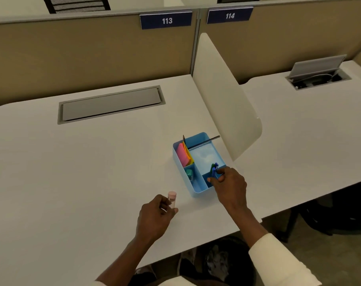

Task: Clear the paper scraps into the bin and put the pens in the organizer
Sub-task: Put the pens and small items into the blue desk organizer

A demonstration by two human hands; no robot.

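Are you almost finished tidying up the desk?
Nearly. No paper scraps show on the desk, and crumpled paper sits in the bin below it. The right hand is putting blue pens into the blue organizer. The left hand holds a small pink-capped tube, which isn't put away yet.

Desk point(92, 172): smooth, matt white laminate, showing a soft sheen. Organizer point(198, 189): smooth pale-blue plastic, its floor reflecting light faintly. Sticky notes point(182, 154): matt paper, pink and orange. Pens point(214, 169): glossy blue plastic. Cable hatch point(111, 104): brushed grey metal. Partition point(82, 50): looking like matt tan cloth. Sleeve point(278, 259): soft cream cloth.
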